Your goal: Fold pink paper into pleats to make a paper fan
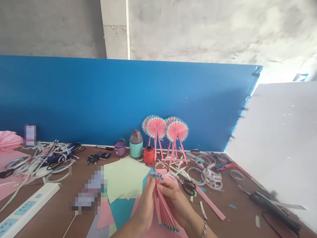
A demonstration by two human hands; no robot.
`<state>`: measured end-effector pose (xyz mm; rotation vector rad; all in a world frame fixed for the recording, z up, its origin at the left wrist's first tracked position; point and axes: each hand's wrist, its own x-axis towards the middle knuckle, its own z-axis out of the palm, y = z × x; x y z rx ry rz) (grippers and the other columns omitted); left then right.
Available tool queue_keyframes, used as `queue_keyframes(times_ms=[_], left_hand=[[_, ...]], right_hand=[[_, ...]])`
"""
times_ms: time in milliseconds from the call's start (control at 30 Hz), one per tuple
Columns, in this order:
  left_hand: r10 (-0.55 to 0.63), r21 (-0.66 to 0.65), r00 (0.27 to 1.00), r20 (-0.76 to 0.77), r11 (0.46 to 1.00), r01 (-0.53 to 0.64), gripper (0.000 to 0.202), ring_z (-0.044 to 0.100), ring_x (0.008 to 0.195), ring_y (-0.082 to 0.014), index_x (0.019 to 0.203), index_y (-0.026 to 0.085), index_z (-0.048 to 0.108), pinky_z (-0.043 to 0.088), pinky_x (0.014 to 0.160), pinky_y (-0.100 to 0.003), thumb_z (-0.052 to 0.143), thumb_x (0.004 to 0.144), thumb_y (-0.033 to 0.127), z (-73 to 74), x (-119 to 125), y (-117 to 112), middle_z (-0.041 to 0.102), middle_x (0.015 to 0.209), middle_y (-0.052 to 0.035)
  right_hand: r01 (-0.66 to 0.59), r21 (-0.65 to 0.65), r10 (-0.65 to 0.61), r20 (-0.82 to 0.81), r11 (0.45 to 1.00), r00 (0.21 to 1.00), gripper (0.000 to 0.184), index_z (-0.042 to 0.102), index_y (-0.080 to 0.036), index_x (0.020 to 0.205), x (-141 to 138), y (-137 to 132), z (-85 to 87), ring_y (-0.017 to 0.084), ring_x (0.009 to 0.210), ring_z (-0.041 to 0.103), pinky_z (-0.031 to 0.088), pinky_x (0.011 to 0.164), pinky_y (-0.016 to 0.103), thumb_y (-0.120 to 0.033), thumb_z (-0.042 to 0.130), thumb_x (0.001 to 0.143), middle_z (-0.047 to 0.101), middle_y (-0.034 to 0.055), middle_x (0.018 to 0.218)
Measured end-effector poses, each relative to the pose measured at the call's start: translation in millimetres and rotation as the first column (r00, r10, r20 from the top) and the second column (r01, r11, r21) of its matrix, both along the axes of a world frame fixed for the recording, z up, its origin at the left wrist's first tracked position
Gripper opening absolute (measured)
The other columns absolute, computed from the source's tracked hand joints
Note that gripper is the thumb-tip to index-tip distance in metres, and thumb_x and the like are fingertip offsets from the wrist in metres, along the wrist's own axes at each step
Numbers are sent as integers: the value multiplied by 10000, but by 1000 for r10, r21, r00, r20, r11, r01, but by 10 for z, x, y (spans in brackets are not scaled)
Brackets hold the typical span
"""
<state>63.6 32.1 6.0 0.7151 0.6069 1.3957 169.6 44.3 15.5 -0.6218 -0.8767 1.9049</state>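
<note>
A pleated pink paper fan with blue-green edges (165, 210) is held upright between my two hands, its folds bunched at the top and spreading toward the bottom. My left hand (146, 201) grips its left side near the top. From the right, my right hand (174, 195) pinches the folds with thumb and fingers. Finished-looking round pink paper fans on stick legs (156, 128) stand behind, against the blue panel. Under my hands lie sheets of pink, teal and pale green paper (127, 177). Black-handled scissors (189, 187) rest just right of my right hand.
Curled paper strips (211, 177) litter the right side, near a black hot-glue-gun-like tool (274, 208). At left are a white power strip (29, 211), a phone (90, 190) and a strip pile (47, 162). A teal bottle (136, 145) and red string spool (149, 155) stand behind.
</note>
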Motion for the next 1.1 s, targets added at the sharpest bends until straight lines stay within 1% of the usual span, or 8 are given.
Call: queue_keyframes(times_ms=[100, 200, 367, 500, 633, 800, 967, 1100], left_hand=[[12, -18, 1000, 5, 1000, -12, 396, 286, 1361, -208, 1265, 282, 501, 243, 1112, -341, 493, 891, 409, -23, 0, 10, 498, 1365, -4], [16, -12, 1000, 5, 1000, -16, 412, 316, 1346, -226, 1270, 279, 504, 253, 1108, -363, 511, 880, 410, -11, 0, 9, 520, 1343, -18], [-7, -3, 1000, 9, 1000, 7, 408, 379, 1305, -248, 1250, 259, 526, 266, 1097, -392, 534, 856, 366, 43, 6, -1, 553, 1303, -32], [1, 1, 1000, 8, 1000, -1, 406, 409, 1283, -245, 1240, 263, 530, 281, 1087, -384, 539, 840, 332, 65, 3, -4, 561, 1296, -21], [21, -46, 1000, 13, 999, -21, 398, 392, 1298, -240, 1215, 261, 547, 281, 1087, -372, 555, 829, 359, 32, -15, 12, 556, 1305, -18], [40, -121, 999, 28, 992, -36, 408, 418, 1280, -255, 1161, 246, 593, 279, 1088, -371, 601, 786, 405, 2, -38, 43, 606, 1244, -34], [-17, -67, 999, 35, 998, 20, 335, 430, 1266, -241, 1138, 229, 602, 286, 1078, -372, 547, 827, 339, 46, -35, 25, 592, 1252, -31], [-25, -53, 999, 36, 998, 27, 322, 445, 1249, -240, 1129, 231, 603, 299, 1067, -372, 547, 825, 321, 86, -19, 11, 605, 1224, -26]], right_hand=[[5, 7, -5, -4, 1000, 1000, 228, 712, -171, 864, 0, -3, -8, 205, 782, 641, 443, 807, 332, -242, 770, 656, 702, 48, 804], [6, 9, -6, -4, 1000, 1000, 230, 712, -171, 877, 1, -7, -21, 212, 807, 643, 445, 815, 338, -235, 764, 662, 705, 53, 820], [-12, 7, 12, -10, 1000, 1000, 242, 713, -166, 896, 5, -5, -6, 220, 813, 649, 446, 827, 349, -231, 758, 667, 708, 61, 831], [-17, 10, 17, -23, 1000, 1000, 246, 713, -164, 913, 10, 1, 12, 225, 832, 648, 443, 843, 354, -230, 749, 679, 709, 63, 832], [-33, 7, 33, -40, 999, 999, 237, 714, -166, 905, 15, 8, 8, 222, 815, 648, 442, 851, 365, -229, 750, 679, 707, 56, 821], [-24, 25, 24, -19, 999, 1000, 215, 717, -164, 895, 14, 10, -3, 222, 837, 642, 435, 860, 363, -225, 741, 691, 706, 60, 838], [-38, 38, 38, 15, 999, 999, 231, 718, -176, 908, 25, 19, -8, 226, 829, 644, 436, 850, 367, -243, 743, 688, 707, 57, 838], [-74, 78, 69, 65, 994, 996, 221, 722, -175, 905, 47, 27, 22, 215, 829, 641, 428, 849, 344, -251, 739, 698, 707, 56, 849]])
